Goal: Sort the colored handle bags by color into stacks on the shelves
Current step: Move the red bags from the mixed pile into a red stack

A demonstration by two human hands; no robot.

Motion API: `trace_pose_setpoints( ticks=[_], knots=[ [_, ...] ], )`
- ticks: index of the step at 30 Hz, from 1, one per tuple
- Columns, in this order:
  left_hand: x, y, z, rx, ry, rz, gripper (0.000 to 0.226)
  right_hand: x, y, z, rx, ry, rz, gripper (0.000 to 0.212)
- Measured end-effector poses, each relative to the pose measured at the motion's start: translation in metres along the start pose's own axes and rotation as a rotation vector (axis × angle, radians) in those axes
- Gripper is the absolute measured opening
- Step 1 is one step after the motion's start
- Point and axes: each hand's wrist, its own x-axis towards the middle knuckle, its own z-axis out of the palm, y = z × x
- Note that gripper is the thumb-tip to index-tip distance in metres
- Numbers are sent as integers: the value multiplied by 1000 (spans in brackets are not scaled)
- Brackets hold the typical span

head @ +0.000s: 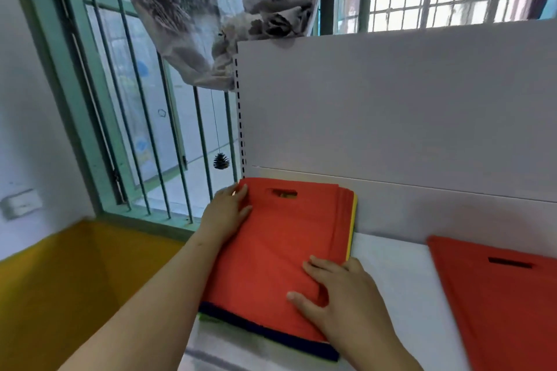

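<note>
Head view: my left hand (232, 208) lies flat, fingers straight, on the pile's (271, 247) far left corner. My right hand (334, 295) presses its near right, fingers bunching the top red bag (271, 232). Blue, green and yellow edges show beneath. These look light, soft and floppy; I'd lift by the handle slot. 1 red bag (497, 304) lies apart on the shelf (398, 280). No writing shows.
</note>
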Motion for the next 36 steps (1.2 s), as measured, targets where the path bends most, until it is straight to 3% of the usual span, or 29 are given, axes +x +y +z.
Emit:
trace_pose_setpoints(
  ticks=[5,9,11,15,19,23,26,30,36],
  knots=[
    [-3,11,1,142,95,22,31,5,2,9,-71,88,-69,50],
    [-4,17,-12,235,110,49,22,9,4,11,-156,196,-65,20],
    [-1,23,-25,149,118,54,20,9,9,5,-96,223,-15,13],
    [6,41,-58,-71,98,70,14,2,28,-18,76,211,139,49],
    [13,69,-81,-221,81,110,9,-14,46,-46,370,288,172,30],
    [16,116,-80,-216,139,192,10,-39,76,-78,467,422,254,32],
    [17,166,-70,-376,171,271,10,-67,109,-98,507,525,352,34],
    [10,240,-40,-565,140,332,14,-114,157,-117,432,632,518,31],
    [-17,330,28,-728,-35,326,16,-181,217,-131,232,662,789,26]
  ],
)
